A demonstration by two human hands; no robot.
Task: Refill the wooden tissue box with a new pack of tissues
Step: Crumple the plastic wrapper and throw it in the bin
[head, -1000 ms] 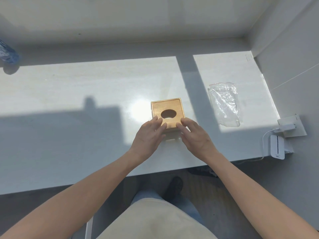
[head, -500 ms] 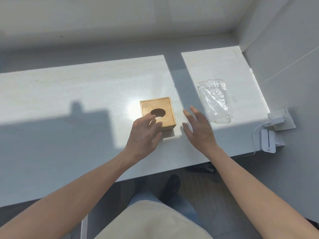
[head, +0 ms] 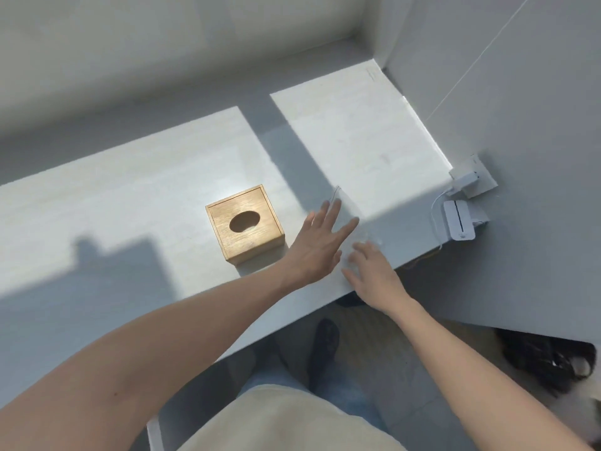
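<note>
The wooden tissue box (head: pixel 245 224), square with an oval hole in its lid, stands on the white desk (head: pixel 130 203) with nothing showing through the hole. Just right of it lies a clear plastic wrapper (head: pixel 353 208), blurred and hard to make out. My left hand (head: pixel 320 245) stretches flat over the wrapper's left side with fingers spread. My right hand (head: pixel 370 271) is at the wrapper's near end by the desk edge, fingers apart and touching the plastic. Neither hand touches the box. No tissue pack is visible.
A grey wall closes off the desk's right end. On it are a socket with a white plug (head: pixel 468 182) and a white device (head: pixel 458 224) with a cable. A dark bag (head: pixel 549 362) lies on the floor at the right. The desk's near edge runs just under my right hand.
Both hands have left the wooden box and moved right onto the clear wrapper. The view has swung to the right and tilted; the box has stayed in place.
</note>
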